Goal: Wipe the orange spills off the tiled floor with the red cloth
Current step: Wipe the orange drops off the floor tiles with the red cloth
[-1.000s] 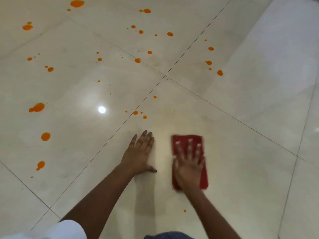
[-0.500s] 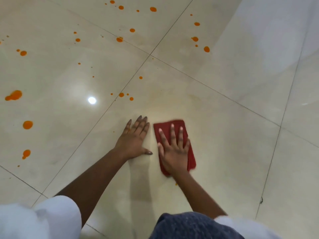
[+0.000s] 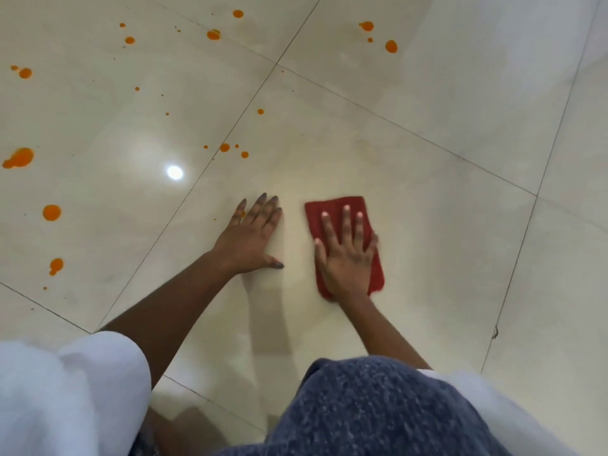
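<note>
Pressed flat under the spread fingers of the right hand (image 3: 345,258): folded red rectangular cloth (image 3: 332,209), long axis running away from the body, lying on the glossy cream tiled floor (image 3: 427,225) just right of the left hand (image 3: 251,240), itself splayed palm-down and empty as a prop. Nearest small round orange spills (image 3: 224,147) ahead and to the left of the cloth, beyond the left fingertips, so probably a forward-left sweep next. No containers in view.

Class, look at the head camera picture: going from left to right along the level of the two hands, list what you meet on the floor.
round orange spill → left hand, flat on the tile → bare strip of tiled floor → right hand, pressing on the red cloth → dark grout line.
</note>
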The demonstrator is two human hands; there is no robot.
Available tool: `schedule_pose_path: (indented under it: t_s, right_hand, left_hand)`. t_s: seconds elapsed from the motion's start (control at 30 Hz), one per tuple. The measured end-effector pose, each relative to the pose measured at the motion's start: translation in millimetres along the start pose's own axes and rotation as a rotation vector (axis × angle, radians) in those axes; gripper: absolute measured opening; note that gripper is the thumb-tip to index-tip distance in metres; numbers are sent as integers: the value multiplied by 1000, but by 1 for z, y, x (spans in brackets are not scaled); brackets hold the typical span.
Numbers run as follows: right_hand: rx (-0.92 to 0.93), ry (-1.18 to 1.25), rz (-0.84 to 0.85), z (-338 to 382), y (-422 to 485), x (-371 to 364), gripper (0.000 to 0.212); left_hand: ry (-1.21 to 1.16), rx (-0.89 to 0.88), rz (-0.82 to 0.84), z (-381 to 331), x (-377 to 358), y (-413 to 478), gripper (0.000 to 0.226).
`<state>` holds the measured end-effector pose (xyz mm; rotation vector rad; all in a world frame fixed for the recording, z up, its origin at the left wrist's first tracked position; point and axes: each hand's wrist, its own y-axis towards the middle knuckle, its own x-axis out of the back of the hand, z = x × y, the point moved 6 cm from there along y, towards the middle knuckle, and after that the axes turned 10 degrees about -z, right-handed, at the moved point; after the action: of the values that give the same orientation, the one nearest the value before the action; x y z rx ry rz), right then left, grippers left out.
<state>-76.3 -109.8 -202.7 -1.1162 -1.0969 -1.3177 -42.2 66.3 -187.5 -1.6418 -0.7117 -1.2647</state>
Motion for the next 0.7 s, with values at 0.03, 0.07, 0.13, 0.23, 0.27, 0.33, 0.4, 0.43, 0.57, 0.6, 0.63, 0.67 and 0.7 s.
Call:
schedule_pose_path:
  t_s: [0.03,0.07,0.13,0.23,0.27,0.33,0.4,0.43,0.57,0.6,0.63,0.67,0.7]
  right_hand:
    - [-72,1,-1,-16,-6,0,56]
    - [-126,-1,-17,-23,-18,0,57]
    - [-149,-13,-17,-13,-55,3,58]
    - [41,-32,16,30,-71,-2,57]
    - [108,-25,3,35,-57,-3,56]
    - [87,7,10,22,-19,-3,55]
    - [-77,26,-7,-7,0,2,54]
    - [-133,28,-24,-14,-6,2,54]
    - [-24,28,23,31,-47,1,53]
    - [66,27,15,45,-40,-1,53]
    - [154,21,-8,57,-24,-3,51]
    - [209,15,5,63,-4,-5,51]
    - [234,11,32,63,18,-7,50]
  left_hand:
    - [1,-7,4,-1,1,-1,107]
    - [-1,-8,5,-2,1,-1,108]
    - [-18,2,14,-3,0,0,109]
    - [-25,8,9,0,-1,1,110]
    - [-14,1,11,1,-1,0,110]
    - [5,-8,3,4,0,1,110]
    - [13,-9,-2,4,2,1,110]
    - [11,-1,-6,4,2,0,110]
    - [-5,45,-9,9,0,-8,109]
    - [-9,51,-9,9,0,-10,109]
    - [-10,56,-10,11,0,-11,110]
    - [-11,64,-19,13,-1,-13,111]
    - [-3,78,-36,17,-2,-15,112]
